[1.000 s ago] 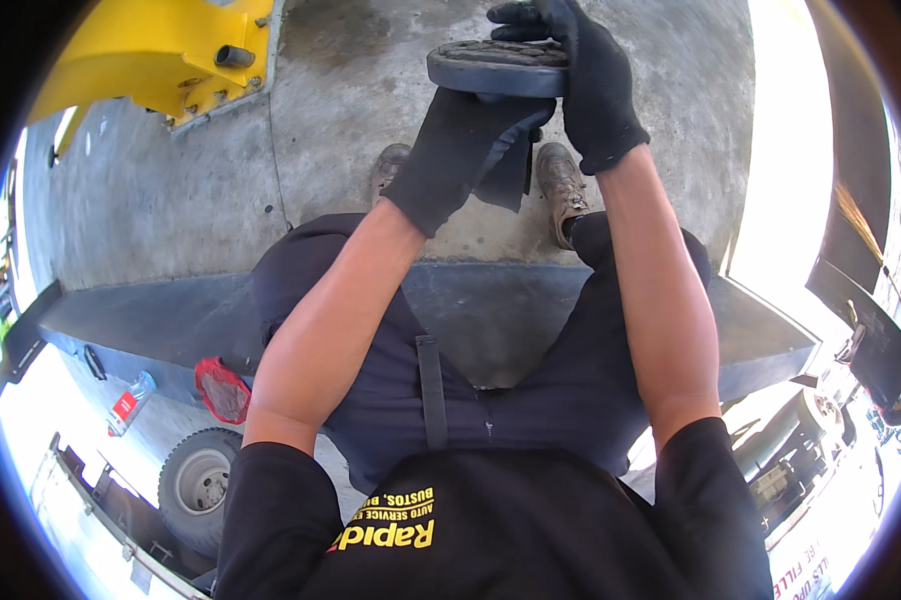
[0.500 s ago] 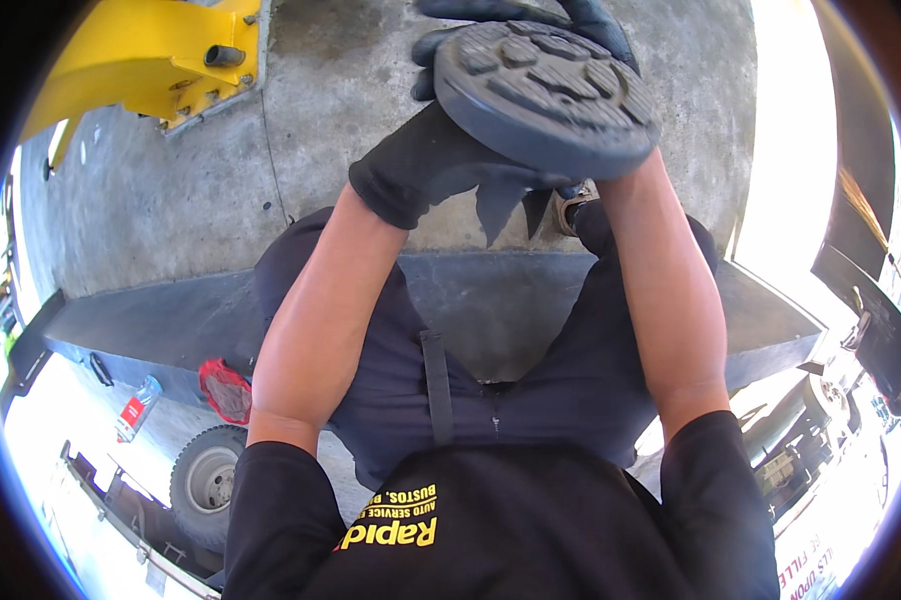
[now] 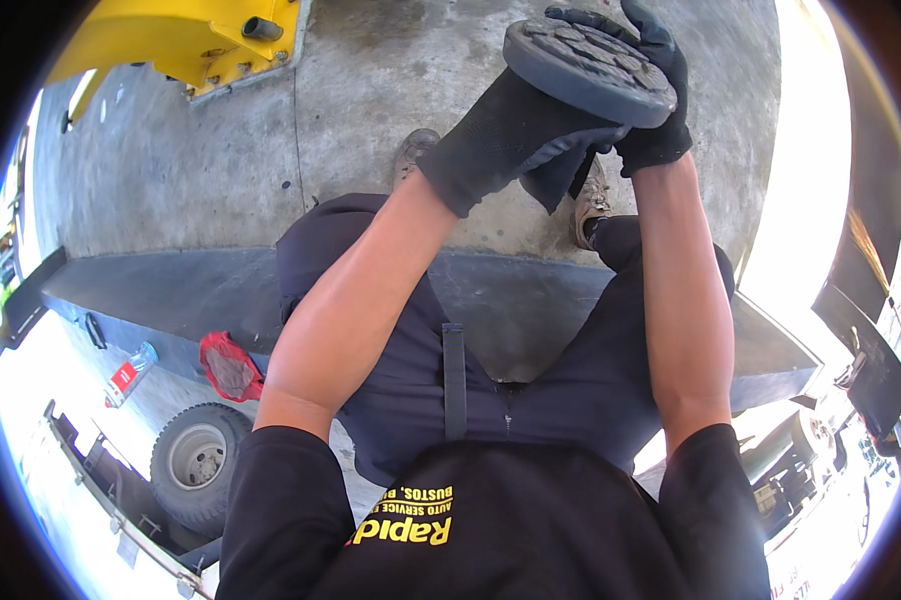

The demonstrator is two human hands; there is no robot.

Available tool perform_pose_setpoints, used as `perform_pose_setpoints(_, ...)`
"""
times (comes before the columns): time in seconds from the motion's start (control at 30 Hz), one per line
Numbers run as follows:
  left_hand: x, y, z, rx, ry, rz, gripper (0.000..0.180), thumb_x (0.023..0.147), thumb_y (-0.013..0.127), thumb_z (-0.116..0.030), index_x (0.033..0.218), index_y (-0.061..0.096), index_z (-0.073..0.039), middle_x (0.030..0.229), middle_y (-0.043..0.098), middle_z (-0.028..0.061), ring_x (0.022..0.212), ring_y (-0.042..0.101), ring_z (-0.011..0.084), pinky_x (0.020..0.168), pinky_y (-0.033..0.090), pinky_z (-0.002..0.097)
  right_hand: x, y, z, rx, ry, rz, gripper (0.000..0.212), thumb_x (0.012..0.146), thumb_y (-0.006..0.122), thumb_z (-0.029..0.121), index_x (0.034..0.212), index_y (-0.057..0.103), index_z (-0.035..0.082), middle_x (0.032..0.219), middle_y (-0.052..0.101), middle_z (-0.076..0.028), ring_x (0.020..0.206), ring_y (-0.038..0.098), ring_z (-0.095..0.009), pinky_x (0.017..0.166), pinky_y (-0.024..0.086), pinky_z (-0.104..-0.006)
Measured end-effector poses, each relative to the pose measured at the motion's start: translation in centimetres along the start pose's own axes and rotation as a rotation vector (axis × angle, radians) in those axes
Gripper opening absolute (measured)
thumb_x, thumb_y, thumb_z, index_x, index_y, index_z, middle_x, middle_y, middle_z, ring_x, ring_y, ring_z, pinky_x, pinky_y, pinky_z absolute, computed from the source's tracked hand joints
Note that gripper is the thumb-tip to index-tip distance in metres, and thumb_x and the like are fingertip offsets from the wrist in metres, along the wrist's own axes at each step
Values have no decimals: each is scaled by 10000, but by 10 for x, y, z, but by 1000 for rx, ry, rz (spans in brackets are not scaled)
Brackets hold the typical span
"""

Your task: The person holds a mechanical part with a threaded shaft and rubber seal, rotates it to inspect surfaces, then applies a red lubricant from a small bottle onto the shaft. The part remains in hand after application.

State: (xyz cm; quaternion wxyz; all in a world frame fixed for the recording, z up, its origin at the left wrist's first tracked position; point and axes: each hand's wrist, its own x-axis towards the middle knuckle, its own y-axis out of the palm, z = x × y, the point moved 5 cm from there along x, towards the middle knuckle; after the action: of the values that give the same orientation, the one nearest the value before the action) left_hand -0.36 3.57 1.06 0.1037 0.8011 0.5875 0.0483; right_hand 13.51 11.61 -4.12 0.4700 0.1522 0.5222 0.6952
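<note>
A round black rubber lift pad (image 3: 591, 75) with a raised tread pattern is held up in front of me, tilted, at the upper right. My left hand (image 3: 516, 135), in a black glove, is closed on its near left edge; its fingers are partly hidden under the pad. Gloved as well, my right hand (image 3: 666, 95) holds the pad's right and far side, with fingers showing beyond the far rim. A dark cloth-like piece (image 3: 556, 180) hangs beneath the pad by my left hand.
I sit on a dark ledge (image 3: 171, 285) above a concrete floor (image 3: 401, 90). A yellow metal post base (image 3: 201, 40) with bolts stands at the far left. Behind the ledge are a red bag (image 3: 229, 365), a bottle (image 3: 131, 375) and a vehicle wheel (image 3: 199, 460).
Both hands have moved to the right with the rubber lift pad, which now sits further from me. My right hand has shifted round to its right side. My left shoe has come into view.
</note>
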Motion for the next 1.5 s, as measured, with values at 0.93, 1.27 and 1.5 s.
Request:
perform_pose_setpoints(0.93, -7, 24, 24, -287, -29, 168, 464, 1084, 719, -306, 1435, 648, -11, 1234, 757, 119, 1048, 752, 217, 927, 639, 384, -4, 45, 9, -181, 247, 202, 722, 1153, 498, 480, 1548, 508, -124, 998, 783, -177, 1190, 741, -410, 1046, 627, -509)
perform_pose_setpoints(1.27, 9, -31, 66, 571, -69, -443, 364, 972, 805, -172, 1308, 744, -47, 1156, 807, 81, 999, 764, 157, 847, 605, 335, -29, 57, -27, -1384, -636, -412, 512, 1124, 613, 469, 1292, 748, 5, 1108, 737, -106, 988, 690, -224, 946, 544, -382)
perform_pose_setpoints(1.5, -9, 8, 18, -450, -99, 117, 381, 1026, 755, -189, 1340, 669, 9, 1074, 738, 91, 922, 725, 181, 827, 626, 364, 3, 38, 31, -530, -95, -76, 716, 1177, 437, 554, 1525, 579, -55, 1365, 714, -208, 1258, 698, -296, 1125, 559, -439)
